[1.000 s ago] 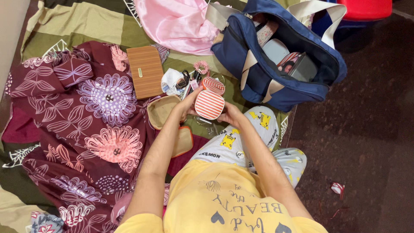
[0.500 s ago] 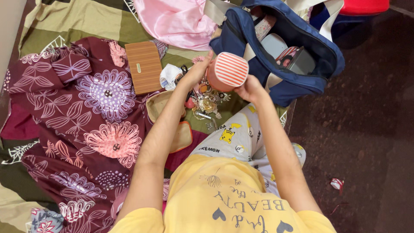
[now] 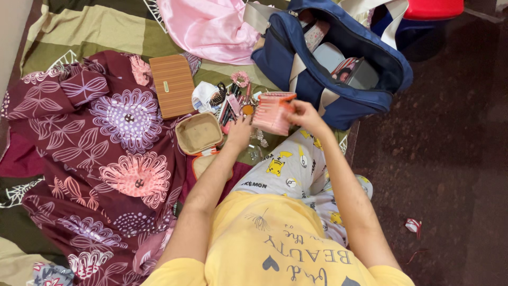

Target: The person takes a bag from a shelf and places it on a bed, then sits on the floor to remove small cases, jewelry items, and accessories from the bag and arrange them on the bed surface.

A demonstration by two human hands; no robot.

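Note:
My right hand (image 3: 306, 114) grips a round pink-and-white striped pouch (image 3: 272, 112), tilted on its side above a pile of small cosmetics (image 3: 233, 103). My left hand (image 3: 241, 131) hangs just left of the pouch, fingers loosely curled, over the cosmetics and next to an open tan case (image 3: 199, 133). I cannot tell whether the left fingers touch the pouch. An open blue bag (image 3: 338, 106) with boxes inside lies right behind the pouch.
A brown striped wallet-like box (image 3: 171, 86) lies left of the cosmetics on a maroon floral cloth (image 3: 106, 159). A pink garment (image 3: 211, 26) lies at the back. A red stool (image 3: 434, 8) and dark floor are to the right, with a small wrapper (image 3: 413, 225).
The striped pouch was raised toward the blue bag, then came back down and turned on its side. My left hand has come off it and dropped lower.

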